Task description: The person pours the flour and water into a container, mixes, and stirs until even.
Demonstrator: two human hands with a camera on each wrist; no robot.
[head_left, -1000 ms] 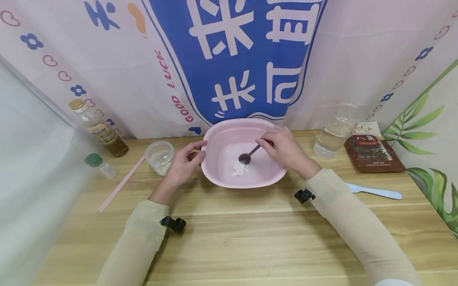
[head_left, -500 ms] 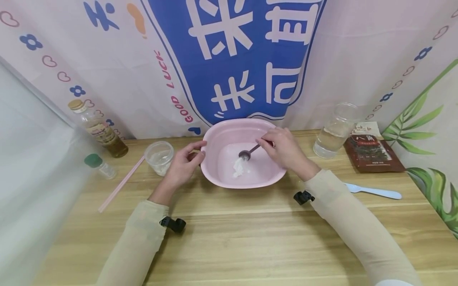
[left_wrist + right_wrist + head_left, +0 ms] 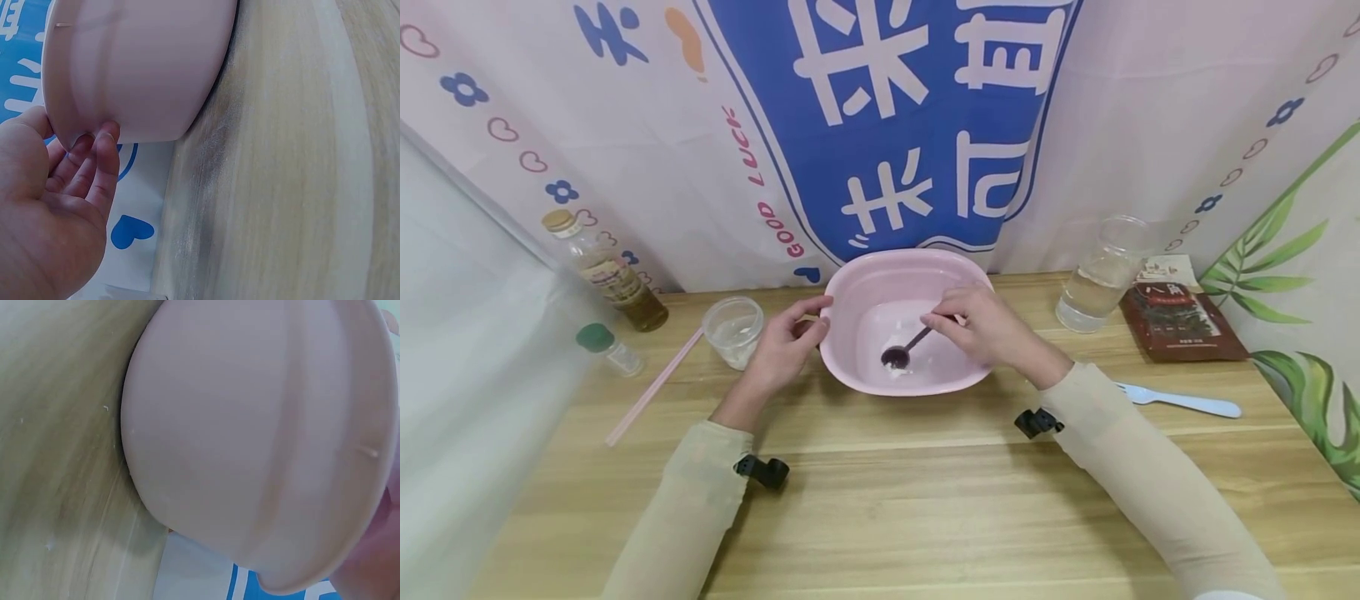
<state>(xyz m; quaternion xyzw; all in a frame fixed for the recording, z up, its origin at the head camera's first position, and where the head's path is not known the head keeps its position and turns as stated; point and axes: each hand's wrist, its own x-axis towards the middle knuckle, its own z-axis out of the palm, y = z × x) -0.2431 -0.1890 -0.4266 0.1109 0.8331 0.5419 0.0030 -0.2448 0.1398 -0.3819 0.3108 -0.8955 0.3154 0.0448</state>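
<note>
A pink plastic basin (image 3: 880,279) stands on the wooden table against the cloth backdrop. My left hand (image 3: 781,348) grips its left rim; in the left wrist view the thumb lies over the edge and the fingers curl beneath it. Inside the basin, my right hand (image 3: 988,332) pinches the handle of a dark brown measuring spoon (image 3: 897,358). The spoon's round bowl is low over the basin's floor and covers most of the white powder there. In the right wrist view the basin's outer wall (image 3: 206,425) hides the spoon and most of the hand.
To the left are a clear tub (image 3: 733,329), pink chopsticks (image 3: 655,387), a green-capped small bottle (image 3: 610,348) and an oil bottle (image 3: 613,275). On the right stand a glass of water (image 3: 1097,283), a brown spice packet (image 3: 1180,321) and a light-blue plastic fork (image 3: 1183,402).
The right hand has moved the spoon left and toward the person, over the powder, which first spread further and is now mostly covered. The left hand stays on the rim.
</note>
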